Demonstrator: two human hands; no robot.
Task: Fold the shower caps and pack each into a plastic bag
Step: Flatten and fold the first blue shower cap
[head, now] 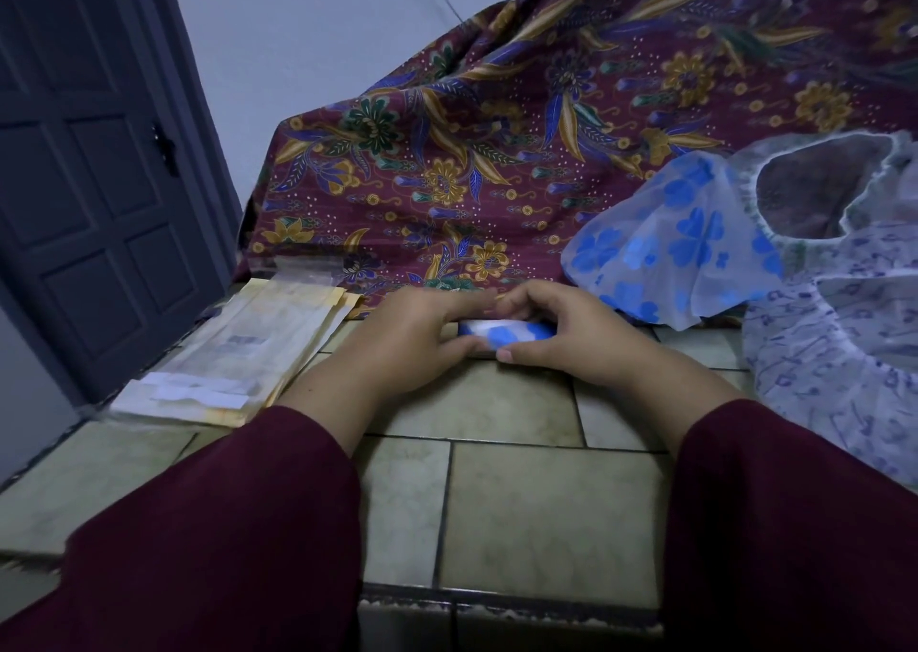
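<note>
Both hands clamp one folded cap (pixel 504 334) between them on the tiled ledge (pixel 521 512). The left hand (pixel 417 338) curls its fingers over the far edge and brings its thumb in along the near edge, while the right hand (pixel 556 331) arches over the other end, thumb pressed low at the front. Holding it from both ends like this likely keeps the slippery film from springing open while the bundle is squeezed flat and narrow enough for a bag.

That cap is now a short, tight strip, white with blue flower blots, lying just in front of the draped cloth (pixel 497 154) and roughly midway between the bags (pixel 238 353) and the loose caps.

The bags lie stacked flat at the left, well within reach: thin, clear and glossy, with yellowish edges and a pale label showing through. None is open yet, so bagging looks like the step to come.

At the right, unfolded caps wait in a heap. One is translucent film with blue flowers (pixel 680 249), puffed and crumpled; another is paler with small violet marks (pixel 844 353), and a gathered elastic rim (pixel 839 179) stands open like a ruffled ring. All look light, crinkly and hard to keep creased.

The cloth is a dark red batik with gold and blue blooms, hanging in soft folds. The ledge tiles are smooth, mottled beige with dark grout. Dark red sleeves (pixel 223 542) cover both forearms.
</note>
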